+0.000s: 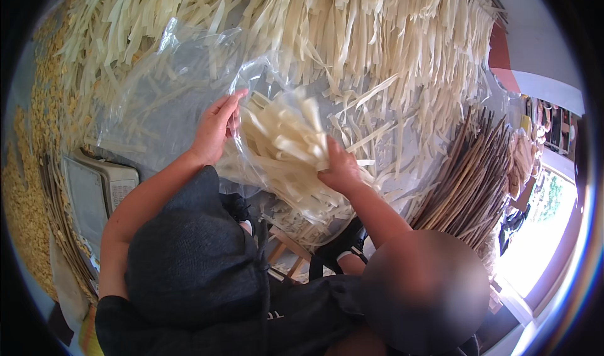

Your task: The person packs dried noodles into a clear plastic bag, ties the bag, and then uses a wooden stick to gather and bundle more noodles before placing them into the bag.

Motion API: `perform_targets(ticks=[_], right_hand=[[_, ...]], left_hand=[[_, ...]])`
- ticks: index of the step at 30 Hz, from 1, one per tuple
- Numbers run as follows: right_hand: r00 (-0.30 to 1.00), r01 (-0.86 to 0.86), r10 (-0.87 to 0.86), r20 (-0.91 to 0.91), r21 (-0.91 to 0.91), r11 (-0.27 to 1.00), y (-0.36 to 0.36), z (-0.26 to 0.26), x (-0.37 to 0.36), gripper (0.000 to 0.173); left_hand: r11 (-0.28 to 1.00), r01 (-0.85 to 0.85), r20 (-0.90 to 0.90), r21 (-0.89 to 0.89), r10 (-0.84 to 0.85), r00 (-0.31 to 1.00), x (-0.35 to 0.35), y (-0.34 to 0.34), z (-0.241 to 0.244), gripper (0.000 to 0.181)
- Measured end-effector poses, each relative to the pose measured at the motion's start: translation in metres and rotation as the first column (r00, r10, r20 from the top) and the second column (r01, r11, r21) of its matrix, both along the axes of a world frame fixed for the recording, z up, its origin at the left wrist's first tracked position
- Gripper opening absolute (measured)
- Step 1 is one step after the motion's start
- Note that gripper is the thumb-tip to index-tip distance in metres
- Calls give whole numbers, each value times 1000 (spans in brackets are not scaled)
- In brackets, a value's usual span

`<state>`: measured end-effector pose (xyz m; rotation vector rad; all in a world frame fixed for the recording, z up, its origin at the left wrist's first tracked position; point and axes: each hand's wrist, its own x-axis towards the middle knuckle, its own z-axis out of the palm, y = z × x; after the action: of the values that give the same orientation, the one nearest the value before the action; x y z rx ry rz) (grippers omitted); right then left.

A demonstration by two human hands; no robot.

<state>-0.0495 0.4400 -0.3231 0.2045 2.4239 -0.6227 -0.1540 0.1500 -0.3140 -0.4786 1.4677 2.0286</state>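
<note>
My left hand (214,128) grips the edge of a large clear plastic bag (146,101), which spreads out to the left and around its opening. My right hand (340,166) is closed around a thick bunch of flat cream-coloured strips (288,136). The ends of the bunch are folded over and lie at the mouth of the bag. Some ends are blurred by motion. More loose strips (306,200) lie just below the bunch, close to my feet. How far the bunch reaches inside the bag is hard to tell through the shiny film.
Long rows of similar strips (358,21) cover the far side. An electronic weighing scale (123,186) stands to my left, with yellow flakes (21,176) spread beyond it. Thin brown sticks (467,186) lie bundled at right. Part of a wooden stool (290,242) shows below.
</note>
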Motion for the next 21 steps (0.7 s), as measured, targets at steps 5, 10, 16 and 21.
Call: perform_targets(ticks=[5,10,16,21], right_hand=[[993,-121,119,16,105,987,-27,13,-16,78],[830,-234,309,-464,213,949,-28,29,-4,76],[750,-201,318,-580,259,945,-18,19,37,67],[796,-360,417,-438,211,909,-28,9,14,66]], left_hand=[[948,297,-330,-112,-317,889,4,16,36,37],[985,165,-186,-47,-171,968,-8,26,47,45],[973,160,-233,-167,-196,952,-5,25,42,42],[899,307,-433,-314,-423,796,-4,31,54,38]])
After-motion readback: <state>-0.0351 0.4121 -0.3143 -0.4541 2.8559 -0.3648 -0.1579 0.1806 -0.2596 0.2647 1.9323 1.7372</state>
